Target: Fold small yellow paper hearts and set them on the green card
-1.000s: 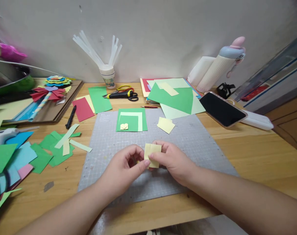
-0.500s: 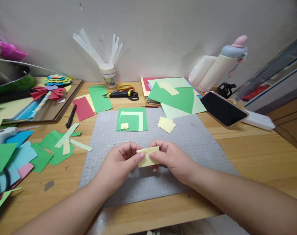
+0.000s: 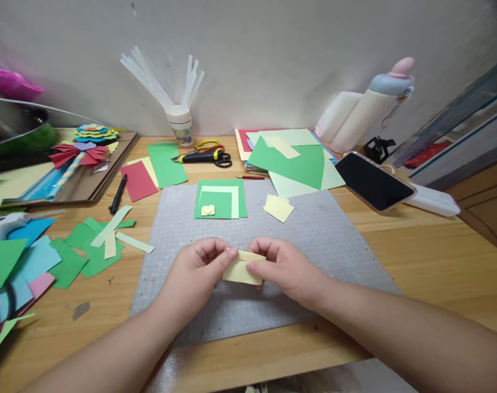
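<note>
Left hand [image 3: 201,267], right hand [image 3: 287,270], fingers [image 3: 224,260] of both pinching pale yellow paper [image 3: 239,273], above a gray cutting mat [image 3: 265,314]

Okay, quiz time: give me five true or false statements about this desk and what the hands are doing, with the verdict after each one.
1. The left hand and right hand hold the same piece of pale yellow paper. True.
2. The folded paper heart lies directly on the gray cutting mat. False: it lies on the layered green squares.
3. Translucent white sticks stand in the paper cups near the wall. True.
4. The phone lies in the middle of the cutting mat. False: it is off the mat, to its right.
5. The black pen is to the right of the red paper. False: it is to its left.
</note>
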